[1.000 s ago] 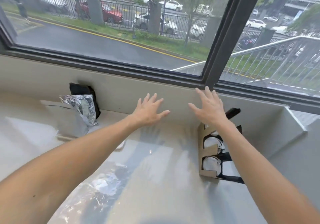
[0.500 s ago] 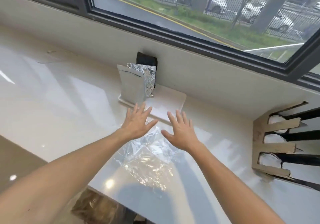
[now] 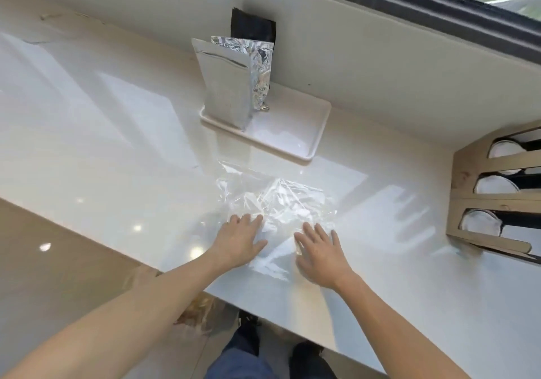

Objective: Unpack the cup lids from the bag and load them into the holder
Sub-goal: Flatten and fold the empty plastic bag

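Observation:
A clear, crinkled plastic bag [image 3: 272, 200] lies flat on the white counter [image 3: 117, 144]. My left hand [image 3: 238, 239] rests with straight fingers on the bag's near left part. My right hand [image 3: 320, 251] lies flat on its near right part. At the right edge stands a wooden lid holder [image 3: 468, 200] with three slots, and a white lid [image 3: 480, 223] shows in each slot. I cannot tell whether any lids are inside the bag.
A white tray [image 3: 292, 138] sits against the back wall beyond the bag, carrying silver foil pouches [image 3: 228, 82] and a black pouch [image 3: 253, 28]. The counter's front edge runs diagonally just under my forearms. A window frame tops the wall.
The view has dropped from the window down to the counter. Both hands came back from the wall toward me and lowered onto the clear bag.

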